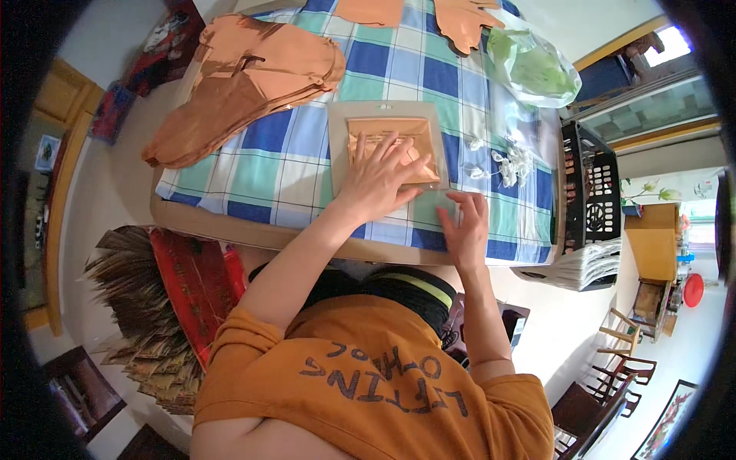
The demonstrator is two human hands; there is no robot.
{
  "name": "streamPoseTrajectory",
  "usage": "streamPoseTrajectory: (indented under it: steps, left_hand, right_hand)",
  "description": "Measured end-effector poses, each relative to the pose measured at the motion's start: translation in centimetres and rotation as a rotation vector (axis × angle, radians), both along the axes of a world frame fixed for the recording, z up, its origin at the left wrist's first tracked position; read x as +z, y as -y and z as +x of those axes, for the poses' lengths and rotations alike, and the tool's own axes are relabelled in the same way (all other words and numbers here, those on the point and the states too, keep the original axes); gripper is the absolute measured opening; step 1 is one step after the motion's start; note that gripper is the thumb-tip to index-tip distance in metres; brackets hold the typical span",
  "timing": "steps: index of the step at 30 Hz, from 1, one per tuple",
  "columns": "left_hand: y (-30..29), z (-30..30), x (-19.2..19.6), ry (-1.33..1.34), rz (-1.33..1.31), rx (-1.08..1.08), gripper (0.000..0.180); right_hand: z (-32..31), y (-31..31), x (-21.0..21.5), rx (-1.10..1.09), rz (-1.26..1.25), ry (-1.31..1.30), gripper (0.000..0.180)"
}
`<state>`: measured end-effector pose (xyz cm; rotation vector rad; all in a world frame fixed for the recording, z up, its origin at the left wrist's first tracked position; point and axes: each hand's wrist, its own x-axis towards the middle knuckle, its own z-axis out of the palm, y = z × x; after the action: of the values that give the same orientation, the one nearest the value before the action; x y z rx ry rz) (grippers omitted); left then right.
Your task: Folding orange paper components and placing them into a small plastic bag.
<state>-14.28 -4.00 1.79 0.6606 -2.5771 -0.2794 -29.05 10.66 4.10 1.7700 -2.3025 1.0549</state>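
Flat on the checked tablecloth lies a clear-fronted plastic pouch with a hang hole at its far edge. Inside it is a folded copper-coloured foil sheet with small print. My left hand rests on the pouch with its fingers spread, covering part of the foil. By the near right corner of the pouch is my right hand, its thumb and bent forefinger apart. Whether it touches the pouch's clear edge I cannot tell. A pile of flat copper foil pieces lies at the far left.
More copper foil pieces lie at the far edge. A clear bag with green contents and small white coiled pieces are on the right. Beside the table stand a black crate, stacked white sheets and stacked brown cardboard.
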Motion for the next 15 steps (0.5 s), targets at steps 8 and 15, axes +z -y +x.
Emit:
streamPoseTrajectory:
  steps: [8, 15]
  left_hand:
    - [0.1, 0.1, -0.2, -0.005, -0.028, -0.008, 0.047]
    - [-0.2, 0.2, -0.2, 0.014, -0.019, 0.001, 0.045]
  right_hand:
    - [-1.1, 1.9, -0.9, -0.027, 0.033, -0.002, 0.017]
    - [-1.6, 3.5, -0.1, 0.050, -0.059, -0.002, 0.022]
